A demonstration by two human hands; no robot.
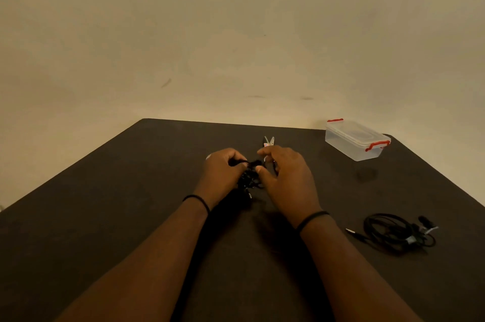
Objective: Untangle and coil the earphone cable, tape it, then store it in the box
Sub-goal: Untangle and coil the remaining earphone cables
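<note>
L hand (223, 172): above the middle of the surface, fingers curled, pinching the black earphone cable (249, 177) at its top; thin black band on the wrist.
R hand (284, 177): just beside the L one, thumb and fingers bent around the same cable from the right side; also a black band on the wrist.
Earphone cable: a dark tangled bunch betw. both hands, hanging a little down from the fingers toward the surface; single loops too dark to tell apart.
Scissors (269, 141): behind the R hand, only the light blade tips show, pointing away from the person; handles hidden by the fingers.
Second cable (399, 232): lies on the surface at the right, near the R forearm but apart from it; looks coiled, w. a pale strip around one place and a plug end sticking out to the left.
Box (354, 141): clear plastic, lid on, red clips at both ends; stands at the far right corner, well apart from the hands.
Surface (118, 203): dark, matt; behind it a plain beige wall.
</note>
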